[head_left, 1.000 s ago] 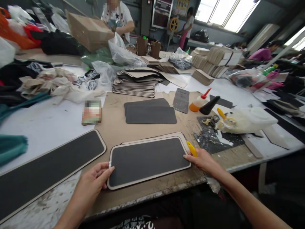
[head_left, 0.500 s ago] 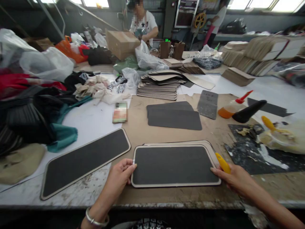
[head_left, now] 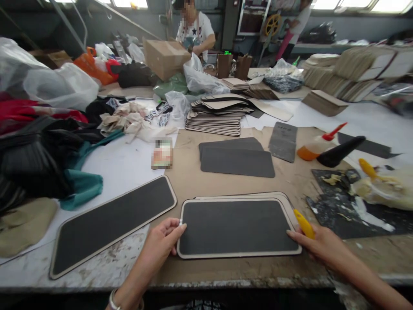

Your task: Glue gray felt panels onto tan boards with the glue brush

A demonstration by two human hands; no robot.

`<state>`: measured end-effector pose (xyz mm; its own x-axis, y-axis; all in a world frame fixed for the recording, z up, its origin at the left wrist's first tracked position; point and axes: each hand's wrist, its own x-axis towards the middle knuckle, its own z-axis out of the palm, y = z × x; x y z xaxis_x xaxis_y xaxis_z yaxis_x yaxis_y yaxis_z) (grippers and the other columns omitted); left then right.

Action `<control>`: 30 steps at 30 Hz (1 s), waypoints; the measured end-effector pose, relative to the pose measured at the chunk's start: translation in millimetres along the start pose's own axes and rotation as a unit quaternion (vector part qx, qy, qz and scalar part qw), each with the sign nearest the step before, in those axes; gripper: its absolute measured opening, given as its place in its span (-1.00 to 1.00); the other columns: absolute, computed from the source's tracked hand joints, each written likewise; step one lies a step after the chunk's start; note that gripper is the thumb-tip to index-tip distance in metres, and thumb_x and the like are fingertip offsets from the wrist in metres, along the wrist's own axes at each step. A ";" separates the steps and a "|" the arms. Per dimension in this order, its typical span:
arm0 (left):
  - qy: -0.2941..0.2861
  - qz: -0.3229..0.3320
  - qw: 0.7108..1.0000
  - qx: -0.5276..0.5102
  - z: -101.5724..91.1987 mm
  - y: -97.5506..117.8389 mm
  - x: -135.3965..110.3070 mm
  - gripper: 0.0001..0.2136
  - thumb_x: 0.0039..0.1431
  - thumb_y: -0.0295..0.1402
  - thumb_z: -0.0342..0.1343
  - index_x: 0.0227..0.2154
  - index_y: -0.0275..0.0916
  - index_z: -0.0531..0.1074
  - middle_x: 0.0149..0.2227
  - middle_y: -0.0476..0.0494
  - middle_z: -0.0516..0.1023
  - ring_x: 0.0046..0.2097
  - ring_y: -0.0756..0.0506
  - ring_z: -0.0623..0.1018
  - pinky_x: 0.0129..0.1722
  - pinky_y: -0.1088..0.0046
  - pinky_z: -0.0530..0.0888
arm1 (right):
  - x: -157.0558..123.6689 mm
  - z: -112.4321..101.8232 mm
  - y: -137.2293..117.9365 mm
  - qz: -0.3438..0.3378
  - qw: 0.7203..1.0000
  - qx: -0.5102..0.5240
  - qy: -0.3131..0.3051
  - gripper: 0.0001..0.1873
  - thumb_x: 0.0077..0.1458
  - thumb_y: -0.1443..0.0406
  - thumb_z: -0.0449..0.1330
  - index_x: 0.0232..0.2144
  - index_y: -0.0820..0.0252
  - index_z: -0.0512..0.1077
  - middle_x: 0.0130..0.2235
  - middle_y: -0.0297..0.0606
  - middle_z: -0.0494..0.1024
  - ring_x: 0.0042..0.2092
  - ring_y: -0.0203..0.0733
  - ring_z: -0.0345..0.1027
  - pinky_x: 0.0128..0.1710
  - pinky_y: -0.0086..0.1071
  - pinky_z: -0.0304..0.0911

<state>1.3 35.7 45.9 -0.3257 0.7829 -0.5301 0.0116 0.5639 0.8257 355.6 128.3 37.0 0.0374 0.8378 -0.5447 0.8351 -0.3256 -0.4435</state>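
A dark rounded panel with a pale cardboard border [head_left: 237,227] lies on a brown sheet near the table's front edge, on top of another pale board. My left hand [head_left: 161,243] pinches its left edge, fingers closed on the rim. My right hand [head_left: 318,243] rests at its right edge and holds a yellow-handled tool [head_left: 303,224]. A longer panel of the same kind [head_left: 112,224] lies to the left.
Two dark sheets [head_left: 237,160] lie further back, then a stack of bordered boards [head_left: 216,116]. An orange glue bottle [head_left: 314,148], a black cone [head_left: 340,150] and a glue-smeared mat [head_left: 348,211] are at the right. Fabric heaps [head_left: 48,146] fill the left. A person [head_left: 195,32] works at the far end.
The view swung left during the first half second and then held. Both hands have kept their hold on the panel's two ends, and it now lies squarer to the table edge.
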 end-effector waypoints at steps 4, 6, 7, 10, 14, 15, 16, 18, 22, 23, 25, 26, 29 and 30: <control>0.011 -0.013 1.000 0.015 -2.1 -5.8 4.1 -0.53 -0.39 0.03 0.21 -0.50 -0.29 0.37 -0.73 0.14 0.31 -0.73 0.12 0.23 -0.72 0.60 0.15 | -8.8 -1.8 -7.2 -0.016 0.999 0.031 -0.007 -0.74 -0.10 0.08 0.08 -0.60 0.11 0.21 -0.72 -0.42 0.24 -0.65 -0.30 0.18 -0.62 -0.46 0.04; 0.011 -0.009 1.000 0.014 -3.5 -13.7 8.0 -0.48 -0.42 0.07 0.22 -0.48 -0.29 0.37 -0.71 0.13 0.33 -0.74 0.12 0.22 -0.72 0.60 0.14 | -11.9 -2.5 -8.9 -0.019 0.999 0.045 -0.005 -0.75 -0.09 0.09 0.07 -0.58 0.12 0.20 -0.71 -0.44 0.23 -0.65 -0.32 0.17 -0.62 -0.47 0.03; 0.010 -0.003 1.000 0.011 -4.1 -18.0 9.9 -0.47 -0.42 0.08 0.22 -0.47 -0.29 0.37 -0.71 0.12 0.34 -0.74 0.12 0.23 -0.72 0.60 0.13 | -13.6 -2.8 -9.5 -0.020 0.999 0.050 -0.001 -0.75 -0.10 0.09 0.07 -0.58 0.12 0.20 -0.70 -0.44 0.23 -0.65 -0.32 0.16 -0.62 -0.48 0.04; 0.017 0.015 1.000 -0.004 -4.7 -26.7 13.6 -0.45 -0.41 0.09 0.24 -0.43 -0.27 0.38 -0.71 0.12 0.34 -0.74 0.11 0.24 -0.73 0.60 0.13 | -18.7 -3.6 -11.0 -0.026 0.997 0.063 0.023 -0.74 -0.12 0.08 0.07 -0.57 0.12 0.19 -0.68 -0.45 0.22 -0.64 -0.32 0.16 -0.62 -0.47 0.05; 0.048 0.019 0.998 -0.033 -1.6 -20.2 9.9 -0.45 -0.48 0.05 0.28 -0.44 -0.27 0.38 -0.68 0.10 0.40 -0.74 0.11 0.23 -0.74 0.59 0.15 | -24.7 -4.9 -12.8 -0.061 0.995 0.047 0.061 -0.71 -0.13 0.03 0.05 -0.58 0.11 0.19 -0.66 -0.42 0.23 -0.62 -0.31 0.14 -0.61 -0.44 0.06; 0.053 0.021 0.998 -0.041 -0.5 -16.9 7.5 -0.47 -0.48 0.03 0.29 -0.45 -0.27 0.37 -0.67 0.10 0.39 -0.74 0.12 0.23 -0.75 0.60 0.16 | -25.9 -5.4 -12.9 -0.065 0.995 0.037 0.068 -0.70 -0.14 0.02 0.04 -0.58 0.10 0.20 -0.66 -0.41 0.24 -0.62 -0.30 0.13 -0.61 -0.43 0.06; 0.052 0.026 0.997 -0.049 0.6 -13.9 5.0 -0.49 -0.46 0.00 0.29 -0.47 -0.27 0.37 -0.68 0.11 0.38 -0.73 0.12 0.22 -0.75 0.61 0.16 | -26.6 -6.1 -12.6 -0.065 0.995 0.026 0.075 -0.69 -0.15 0.00 0.04 -0.58 0.10 0.20 -0.66 -0.40 0.24 -0.63 -0.30 0.12 -0.61 -0.43 0.06; 0.043 0.042 0.996 -0.063 2.4 -10.4 1.2 -0.56 -0.38 -0.03 0.26 -0.49 -0.26 0.35 -0.71 0.14 0.32 -0.71 0.11 0.22 -0.75 0.62 0.17 | -25.7 -7.7 -11.0 -0.053 0.995 0.003 0.080 -0.66 -0.18 -0.04 0.04 -0.60 0.09 0.21 -0.69 -0.39 0.24 -0.65 -0.28 0.10 -0.63 -0.40 0.05; 0.032 0.061 0.995 -0.070 2.3 -12.5 0.5 -0.66 -0.25 -0.07 0.18 -0.52 -0.25 0.34 -0.72 0.15 0.27 -0.70 0.11 0.21 -0.74 0.61 0.19 | -14.9 -8.2 -7.4 -0.041 0.997 -0.033 0.053 -0.62 -0.25 -0.09 0.06 -0.65 0.08 0.25 -0.72 -0.35 0.24 -0.67 -0.25 0.11 -0.64 -0.36 0.07; 0.034 0.061 0.995 -0.069 1.9 -13.3 0.7 -0.67 -0.22 -0.08 0.16 -0.52 -0.26 0.34 -0.71 0.15 0.27 -0.70 0.11 0.21 -0.73 0.61 0.19 | -12.1 -7.5 -7.0 -0.043 0.997 -0.036 0.045 -0.61 -0.26 -0.09 0.06 -0.66 0.08 0.26 -0.71 -0.33 0.25 -0.66 -0.23 0.13 -0.63 -0.35 0.08; 0.032 0.063 0.995 -0.064 1.4 -13.9 0.7 -0.69 -0.17 -0.08 0.11 -0.53 -0.26 0.34 -0.71 0.14 0.26 -0.70 0.11 0.21 -0.73 0.62 0.19 | -8.4 -5.5 -6.4 -0.040 0.998 -0.040 0.040 -0.62 -0.28 -0.09 0.06 -0.67 0.08 0.28 -0.71 -0.31 0.27 -0.64 -0.19 0.17 -0.61 -0.32 0.11; 0.031 0.064 0.996 -0.059 1.4 -13.7 0.8 -0.69 -0.15 -0.08 0.09 -0.54 -0.26 0.34 -0.70 0.14 0.26 -0.70 0.11 0.21 -0.73 0.62 0.19 | -7.2 -4.6 -6.0 -0.037 0.998 -0.039 0.039 -0.62 -0.29 -0.08 0.06 -0.67 0.08 0.29 -0.72 -0.30 0.27 -0.64 -0.18 0.18 -0.61 -0.31 0.11; 0.029 0.068 0.997 -0.037 2.3 -13.2 2.4 -0.71 -0.10 -0.08 0.04 -0.56 -0.25 0.33 -0.71 0.13 0.25 -0.71 0.11 0.22 -0.76 0.62 0.18 | -4.2 -2.9 -3.4 -0.032 0.998 -0.043 0.030 -0.61 -0.29 -0.09 0.06 -0.66 0.07 0.30 -0.72 -0.30 0.28 -0.65 -0.17 0.18 -0.62 -0.30 0.12; 0.032 0.069 0.997 -0.026 2.8 -13.4 3.6 -0.71 -0.08 -0.08 0.03 -0.56 -0.24 0.32 -0.71 0.14 0.24 -0.72 0.10 0.21 -0.77 0.61 0.17 | -2.8 -2.8 -1.8 -0.035 0.998 -0.049 0.027 -0.61 -0.28 -0.10 0.05 -0.66 0.07 0.30 -0.72 -0.29 0.29 -0.65 -0.17 0.18 -0.62 -0.30 0.12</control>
<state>2.6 31.7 32.4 -0.3834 0.8332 -0.3985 0.0123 0.4361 0.8998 355.6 127.8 41.3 0.0046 0.8802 -0.4746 0.8861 -0.2236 -0.4060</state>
